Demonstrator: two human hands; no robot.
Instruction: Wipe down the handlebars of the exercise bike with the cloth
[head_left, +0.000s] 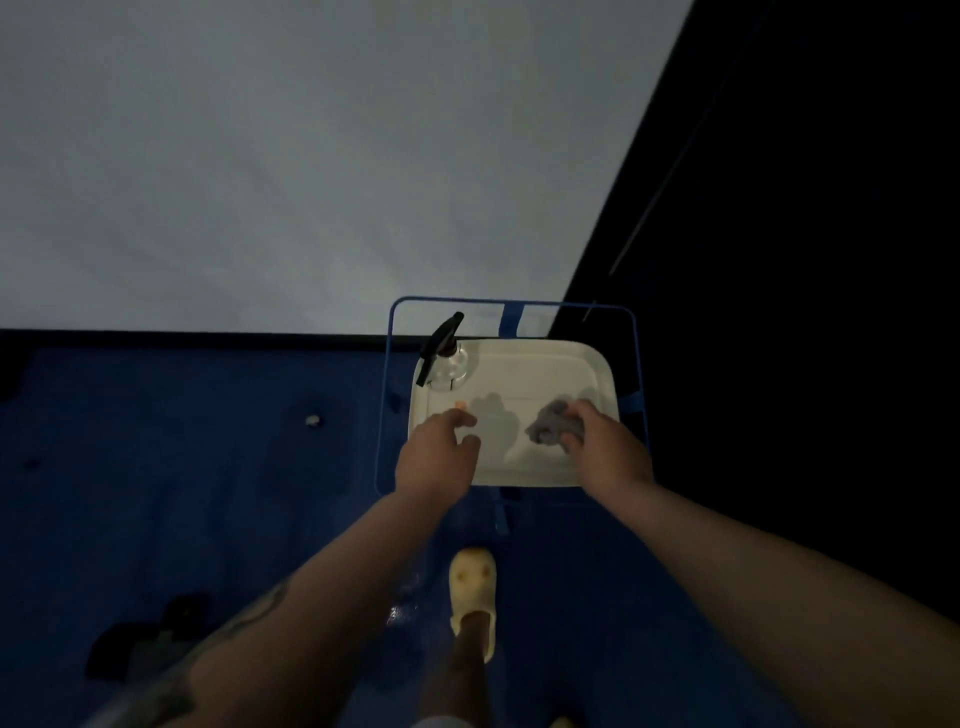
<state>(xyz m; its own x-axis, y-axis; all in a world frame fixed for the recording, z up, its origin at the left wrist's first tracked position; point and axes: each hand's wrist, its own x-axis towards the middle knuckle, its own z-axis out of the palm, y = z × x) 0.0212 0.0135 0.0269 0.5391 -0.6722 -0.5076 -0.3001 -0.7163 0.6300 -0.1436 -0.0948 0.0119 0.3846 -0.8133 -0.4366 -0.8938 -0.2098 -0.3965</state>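
A crumpled grey cloth lies on the right half of a white tray. My right hand grips the cloth from its right side, fingers curled into the fabric. My left hand hovers over the tray's left front part with loosely curled fingers and holds nothing. A clear spray bottle with a black trigger head stands in the tray's far left corner. No exercise bike or handlebars are in view.
The tray sits in a blue wire-frame stand against a white wall. Blue floor spreads to the left, with a small pale object on it. A dark area fills the right. My foot in a yellow slipper is below.
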